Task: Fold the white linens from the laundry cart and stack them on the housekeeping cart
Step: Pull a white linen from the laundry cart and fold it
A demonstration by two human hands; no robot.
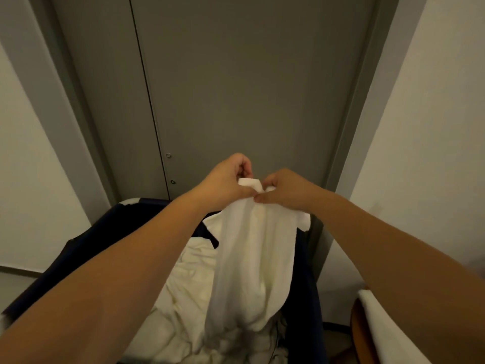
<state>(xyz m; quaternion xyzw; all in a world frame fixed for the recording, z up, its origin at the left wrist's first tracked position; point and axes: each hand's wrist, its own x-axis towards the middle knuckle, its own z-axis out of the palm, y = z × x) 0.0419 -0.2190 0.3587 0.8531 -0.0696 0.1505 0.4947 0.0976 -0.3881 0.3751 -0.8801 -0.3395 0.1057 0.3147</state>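
1. Grey double doors (236,88) fill the background, with a pale wall (433,127) at the right.
2. Both hands are up and close together. The left hand (225,182) and right hand (286,190) each pinch the top edge of a white linen (252,258).
3. That linen hangs down into the dark blue laundry cart (86,240), over the crumpled linens (183,285) piled inside.
4. Lower right, a white cloth (380,327) lies on something brown.
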